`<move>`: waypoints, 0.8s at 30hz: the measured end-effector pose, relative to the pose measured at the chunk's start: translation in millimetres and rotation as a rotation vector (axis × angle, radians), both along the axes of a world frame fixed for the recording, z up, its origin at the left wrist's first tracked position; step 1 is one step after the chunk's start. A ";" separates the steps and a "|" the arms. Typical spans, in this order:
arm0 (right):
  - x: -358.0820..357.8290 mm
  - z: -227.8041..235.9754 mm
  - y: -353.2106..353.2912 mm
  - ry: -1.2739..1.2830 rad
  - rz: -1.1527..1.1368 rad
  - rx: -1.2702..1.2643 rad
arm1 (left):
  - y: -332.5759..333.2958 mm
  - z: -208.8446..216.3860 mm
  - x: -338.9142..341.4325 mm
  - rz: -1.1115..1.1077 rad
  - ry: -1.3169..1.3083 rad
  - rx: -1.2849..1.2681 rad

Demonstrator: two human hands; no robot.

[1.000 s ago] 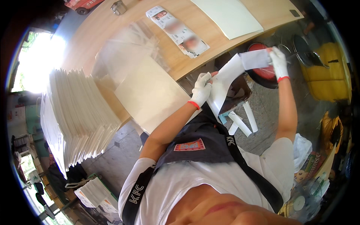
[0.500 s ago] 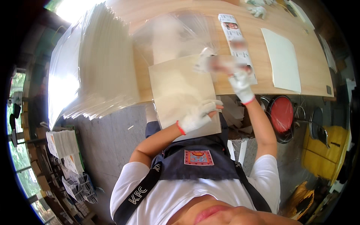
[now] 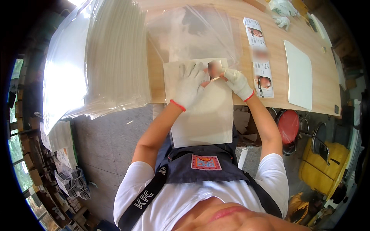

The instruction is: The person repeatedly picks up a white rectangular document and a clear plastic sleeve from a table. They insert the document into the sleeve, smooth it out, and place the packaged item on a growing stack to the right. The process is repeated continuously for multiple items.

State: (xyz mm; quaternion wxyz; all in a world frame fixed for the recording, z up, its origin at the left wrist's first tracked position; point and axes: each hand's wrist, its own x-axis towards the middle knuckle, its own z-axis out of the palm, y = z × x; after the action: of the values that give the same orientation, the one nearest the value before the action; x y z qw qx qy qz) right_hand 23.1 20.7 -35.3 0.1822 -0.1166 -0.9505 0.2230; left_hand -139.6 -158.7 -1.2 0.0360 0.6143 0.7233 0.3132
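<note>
A cream-coloured flat sheet [image 3: 204, 115] lies in front of me, its far part on the table and its near part over the edge toward my apron. On its upper left rests my left hand [image 3: 189, 85], in a white glove with a red cuff, fingers spread flat. Its thumb reaches the lower edge of a small printed label [image 3: 214, 69] with a dark picture. My right hand [image 3: 237, 81], gloved the same way, pinches the label's right side near the sheet's upper right corner. Whether the label touches the sheet, I cannot tell.
A tall stack of clear plastic sleeves [image 3: 115, 57] fills the table's left. More clear sleeves [image 3: 192, 30] lie beyond the sheet. To the right are a strip of printed labels [image 3: 263, 71], white sheets [image 3: 300, 77] and loose gloves [image 3: 283, 22]. A red stool [image 3: 288, 127] stands below the table.
My right hand has brought the label leftward from beside the strip to the sheet's upper right. My left hand has moved up the sheet and spread its fingers there.
</note>
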 end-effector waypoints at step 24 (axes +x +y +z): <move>-19.9 -21.8 -41.0 0.353 -0.438 0.166 | -61.2 -22.1 6.7 0.210 0.173 -0.134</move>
State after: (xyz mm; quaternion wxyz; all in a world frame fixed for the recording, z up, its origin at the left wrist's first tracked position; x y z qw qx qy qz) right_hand 3.2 -20.3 -57.2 0.3973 -0.2631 -0.8714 0.1165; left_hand -132.9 -219.9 -23.4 -0.0186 0.5564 0.8031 0.2123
